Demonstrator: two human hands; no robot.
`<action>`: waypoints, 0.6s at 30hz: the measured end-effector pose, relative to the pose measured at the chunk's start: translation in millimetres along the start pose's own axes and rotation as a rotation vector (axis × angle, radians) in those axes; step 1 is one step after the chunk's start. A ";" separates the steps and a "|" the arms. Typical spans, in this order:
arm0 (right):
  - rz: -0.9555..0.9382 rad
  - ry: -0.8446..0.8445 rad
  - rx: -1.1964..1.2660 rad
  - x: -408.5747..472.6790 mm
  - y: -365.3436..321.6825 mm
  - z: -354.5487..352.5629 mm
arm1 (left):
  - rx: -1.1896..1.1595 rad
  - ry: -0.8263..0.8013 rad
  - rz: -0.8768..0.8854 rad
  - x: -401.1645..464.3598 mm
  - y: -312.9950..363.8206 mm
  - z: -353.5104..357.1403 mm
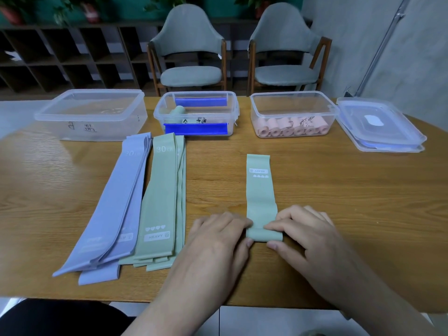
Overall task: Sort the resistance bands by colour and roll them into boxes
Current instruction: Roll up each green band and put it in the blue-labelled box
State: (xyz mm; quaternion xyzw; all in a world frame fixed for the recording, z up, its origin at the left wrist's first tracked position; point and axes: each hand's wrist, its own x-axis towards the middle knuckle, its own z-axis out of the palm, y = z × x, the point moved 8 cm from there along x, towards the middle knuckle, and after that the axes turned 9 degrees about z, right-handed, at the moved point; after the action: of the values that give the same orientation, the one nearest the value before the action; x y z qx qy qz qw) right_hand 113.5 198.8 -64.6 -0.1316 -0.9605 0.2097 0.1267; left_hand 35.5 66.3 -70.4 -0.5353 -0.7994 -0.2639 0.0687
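Both hands are pinched on the near end of one green band [260, 197], left hand [218, 236] on its left edge and right hand [303, 231] on its right, with the first fold of a roll [264, 234] started under the fingertips. The band lies flat on the table [339, 190], long axis running straight away from the person, its "HEAVY" label upside down at the far end. To the left sit two flat piles: green [164, 197], reading "30 LB" and "HEAVY", and lilac [114, 207]. Three clear boxes stand along the back: left one [92, 115] lidded, middle one [196, 113] holding one green roll, right one [293, 113] holding six pink rolls.
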 end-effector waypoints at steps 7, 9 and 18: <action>0.014 -0.005 0.003 0.3 1.0 0.9 | -0.018 -0.028 -0.017 0.4 -1.4 0.4; 0.013 -0.009 0.003 0.0 1.2 0.9 | -0.010 -0.023 -0.013 0.7 -0.5 0.6; 0.013 -0.008 0.012 -0.5 -0.4 0.3 | -0.003 -0.043 -0.018 0.5 -1.9 1.9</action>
State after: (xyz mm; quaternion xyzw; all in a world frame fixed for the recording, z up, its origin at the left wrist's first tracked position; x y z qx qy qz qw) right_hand 113.8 198.2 -64.8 -0.1362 -0.9589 0.2165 0.1225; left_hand 34.0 67.1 -72.4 -0.5340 -0.8050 -0.2540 0.0484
